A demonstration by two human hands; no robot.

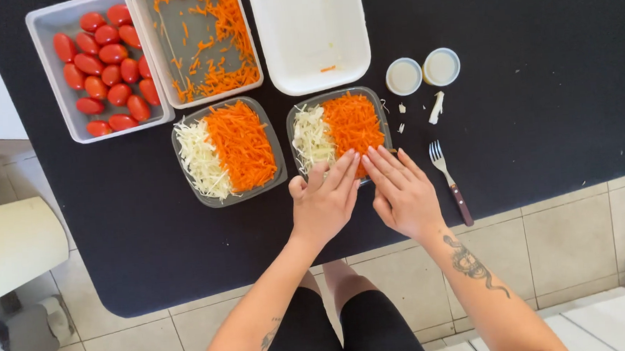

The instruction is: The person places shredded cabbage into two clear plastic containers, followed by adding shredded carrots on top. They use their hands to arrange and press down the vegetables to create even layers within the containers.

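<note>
Mid-frame, left hand (323, 200) and right hand (402, 192), both flat and empty, press the near edge of the tray (339, 134); best press evenly, keeping carrot (353, 122) off cabbage (312, 138).

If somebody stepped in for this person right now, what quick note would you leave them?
Left hand and right hand: both flat and open, fingertips pressing the near edge of the right salad tray.
Done: that tray and the left salad tray each hold shredded cabbage beside grated carrot.
Left: neither tray has any tomatoes; they sit in their white tub, far left. Some carrot remains in the carrot tub. Fork lies to the right.
</note>
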